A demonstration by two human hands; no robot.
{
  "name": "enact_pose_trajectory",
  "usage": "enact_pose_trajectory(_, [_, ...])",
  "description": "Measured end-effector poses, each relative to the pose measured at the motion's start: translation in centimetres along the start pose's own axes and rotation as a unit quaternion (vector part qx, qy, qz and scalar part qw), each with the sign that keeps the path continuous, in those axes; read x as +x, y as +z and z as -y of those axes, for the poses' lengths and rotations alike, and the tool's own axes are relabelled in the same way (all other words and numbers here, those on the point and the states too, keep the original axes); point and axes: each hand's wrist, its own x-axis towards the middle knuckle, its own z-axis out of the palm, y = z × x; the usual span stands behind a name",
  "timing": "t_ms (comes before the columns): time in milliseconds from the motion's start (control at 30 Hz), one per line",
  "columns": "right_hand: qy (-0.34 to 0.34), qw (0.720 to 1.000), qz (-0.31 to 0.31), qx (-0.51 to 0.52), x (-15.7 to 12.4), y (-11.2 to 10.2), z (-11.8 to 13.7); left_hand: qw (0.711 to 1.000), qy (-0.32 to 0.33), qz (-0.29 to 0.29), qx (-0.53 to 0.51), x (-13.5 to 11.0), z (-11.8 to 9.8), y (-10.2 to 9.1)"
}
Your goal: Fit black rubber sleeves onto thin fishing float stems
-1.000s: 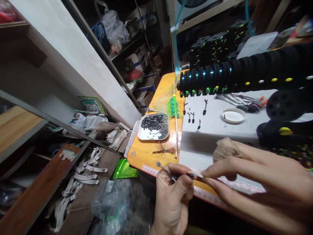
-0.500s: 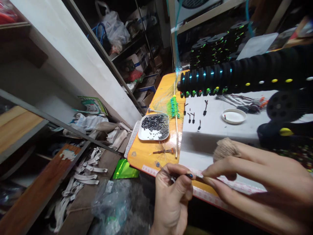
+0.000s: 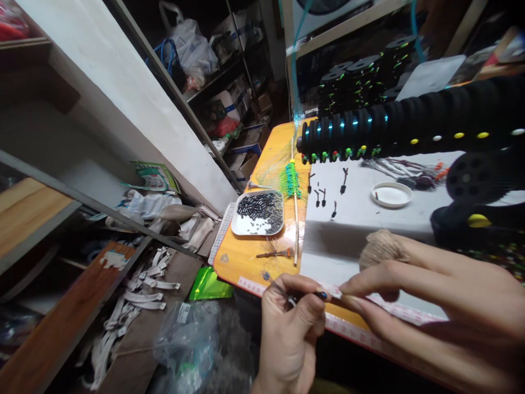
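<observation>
Over the near edge of the desk (image 3: pixel 241 257), your left hand (image 3: pixel 289 334) has a narrow grip, thumb and forefinger clamped on a slim dark piece (image 3: pixel 320 295) whose blue-glinting tip points at your other hand. Your right hand (image 3: pixel 435 295) meets it from the side, thumb and forefinger drawn into a fine pinch on a tiny bit (image 3: pixel 336 296), too small to name. Cannot tell whether the two pieces touch. A tan wrap (image 3: pixel 381 249) covers one finger on the right. From behind your left forefinger a thin stem pokes out, ending in a greyish bead (image 3: pixel 266 276).

Just beyond your left hand: a brown bundle (image 3: pixel 274 253) with fine hairs, lying flat. Past it, a white tray (image 3: pixel 241 225) of short black tubes (image 3: pixel 253 206). Right of the tray, a pale stick (image 3: pixel 296 235) lies lengthwise, green and blue bristles (image 3: pixel 290 180) around its upper part.

Beyond your right hand, a white sheet (image 3: pixel 328 265) carries small dark forked pieces (image 3: pixel 344 183) and a shallow white lid (image 3: pixel 391 202). A black ribbed roller (image 3: pixel 426 117), dotted with coloured knobs, stretches across above them.

Off the desk, to the left: a bright green packet (image 3: pixel 209 283), a clear plastic bag (image 3: pixel 186 334) and scattered white straps (image 3: pixel 151 296).
</observation>
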Motion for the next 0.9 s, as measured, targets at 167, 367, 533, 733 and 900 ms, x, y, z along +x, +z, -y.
enact_pose_trajectory(167, [0.0, 1.0, 0.005, 0.0, 0.2, -0.1, -0.16, 1.0, 0.0, 0.0, 0.008, 0.02, 0.03, -0.01])
enact_pose_trajectory(367, [0.003, 1.0, -0.003, -0.006, 0.32, -0.06, -0.11, 1.0, -0.004, -0.001, 0.003, -0.01, 0.07, -0.03])
enact_pose_trajectory(533, [0.002, 1.0, -0.004, -0.007, 0.16, 0.0, -0.11, 1.0, -0.002, 0.003, 0.005, -0.06, 0.08, -0.03])
enact_pose_trajectory(733, [-0.005, 1.0, -0.007, -0.013, 0.21, 0.07, -0.2, 1.0, 0.0, 0.011, 0.005, -0.1, 0.06, -0.03])
enact_pose_trajectory(900, [-0.006, 1.0, -0.012, -0.017, 0.39, 0.08, -0.1, 1.0, -0.001, 0.016, 0.011, -0.03, 0.07, -0.13])
